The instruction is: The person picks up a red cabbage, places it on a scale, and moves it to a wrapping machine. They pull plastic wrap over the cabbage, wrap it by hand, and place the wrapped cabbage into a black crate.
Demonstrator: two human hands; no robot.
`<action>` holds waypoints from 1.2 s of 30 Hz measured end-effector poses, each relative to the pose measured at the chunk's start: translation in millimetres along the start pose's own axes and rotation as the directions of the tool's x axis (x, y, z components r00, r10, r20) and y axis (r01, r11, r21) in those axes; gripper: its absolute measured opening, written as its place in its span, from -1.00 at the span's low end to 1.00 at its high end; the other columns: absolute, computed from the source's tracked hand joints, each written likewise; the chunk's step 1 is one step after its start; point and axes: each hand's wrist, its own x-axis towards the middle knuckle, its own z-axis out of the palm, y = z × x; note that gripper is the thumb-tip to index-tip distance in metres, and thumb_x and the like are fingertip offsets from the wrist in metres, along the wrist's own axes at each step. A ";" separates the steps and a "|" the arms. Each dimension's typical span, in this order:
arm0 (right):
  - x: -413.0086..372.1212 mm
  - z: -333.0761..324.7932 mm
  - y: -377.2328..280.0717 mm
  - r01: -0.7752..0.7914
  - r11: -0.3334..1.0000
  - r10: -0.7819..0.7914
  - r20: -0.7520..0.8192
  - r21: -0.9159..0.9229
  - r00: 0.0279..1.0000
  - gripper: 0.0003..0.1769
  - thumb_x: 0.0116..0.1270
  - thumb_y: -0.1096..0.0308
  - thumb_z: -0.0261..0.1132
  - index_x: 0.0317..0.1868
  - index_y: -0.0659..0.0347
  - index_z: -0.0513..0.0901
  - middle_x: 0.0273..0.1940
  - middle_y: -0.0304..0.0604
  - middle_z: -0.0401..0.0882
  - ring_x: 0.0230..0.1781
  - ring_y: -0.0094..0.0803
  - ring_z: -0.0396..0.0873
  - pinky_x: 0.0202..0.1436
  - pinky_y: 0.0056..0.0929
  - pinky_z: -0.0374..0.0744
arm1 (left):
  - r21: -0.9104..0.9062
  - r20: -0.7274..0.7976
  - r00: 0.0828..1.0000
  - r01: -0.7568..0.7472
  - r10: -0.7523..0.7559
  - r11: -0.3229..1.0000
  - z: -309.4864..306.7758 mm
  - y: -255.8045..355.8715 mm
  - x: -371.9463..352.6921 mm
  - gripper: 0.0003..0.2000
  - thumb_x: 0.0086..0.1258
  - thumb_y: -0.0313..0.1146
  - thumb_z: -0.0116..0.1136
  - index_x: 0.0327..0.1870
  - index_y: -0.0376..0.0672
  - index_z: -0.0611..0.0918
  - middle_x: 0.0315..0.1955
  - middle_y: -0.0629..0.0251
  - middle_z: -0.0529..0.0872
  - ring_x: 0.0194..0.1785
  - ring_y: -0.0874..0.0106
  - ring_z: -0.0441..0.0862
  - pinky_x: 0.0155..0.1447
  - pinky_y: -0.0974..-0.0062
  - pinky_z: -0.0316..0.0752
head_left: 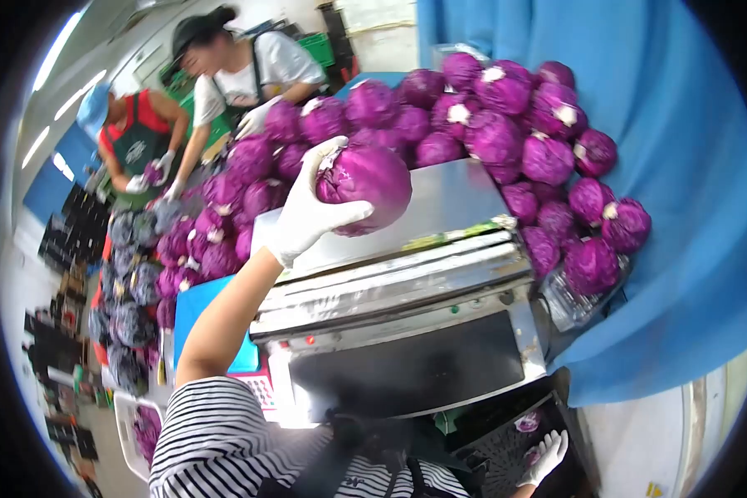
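Observation:
My left hand, in a white glove, grips a round purple cabbage above the metal tray of a wrapping machine; the fingers are at its left side and the thumb is low across its front. Low at the right, my gloved right hand has its fingers stretched out over a black crate. Beside its fingers lies a purple piece, and another purple-and-white piece sits higher in the crate.
Purple cabbages are heaped behind and right of the machine. Wrapped, darker cabbages line the left side. Two co-workers stand at the back left. A blue curtain hangs at right; a white basket is low left.

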 end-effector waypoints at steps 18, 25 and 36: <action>-140.0 228.9 -225.5 0.779 0.622 -0.722 0.442 0.078 0.532 -0.68 0.41 0.35 0.07 0.07 0.33 0.55 -0.21 -0.05 0.60 -0.25 -0.30 0.58 -0.14 -0.38 0.57 | 0.551 -0.578 0.805 0.505 -0.133 0.664 -187.2 -45.9 -282.4 -0.17 -0.24 -0.05 0.54 0.16 -0.16 0.46 0.00 0.05 0.54 0.12 0.10 0.50 0.22 0.25 0.37; -175.1 255.7 -248.1 0.809 0.581 -0.727 0.503 0.088 0.468 -0.69 0.41 0.36 0.08 0.06 0.34 0.55 -0.22 -0.04 0.59 -0.25 -0.30 0.57 -0.14 -0.39 0.57 | 0.446 -0.535 0.788 0.570 -0.305 0.690 -222.5 -27.0 -287.5 0.17 -0.16 0.05 0.50 0.47 -0.19 0.01 0.36 -0.11 0.13 0.45 0.07 0.10 0.47 0.24 0.07; -178.8 273.4 -238.7 0.751 0.640 -0.681 0.573 0.163 0.455 -0.71 0.37 0.38 0.14 0.03 0.34 0.57 -0.26 -0.12 0.55 -0.34 -0.39 0.47 -0.24 -0.46 0.50 | 0.502 -0.401 0.851 0.513 -0.338 0.696 -251.3 -5.7 -280.5 0.09 -0.04 -0.09 0.50 0.48 -0.17 0.00 0.44 0.02 0.07 0.49 0.25 0.03 0.51 0.36 -0.02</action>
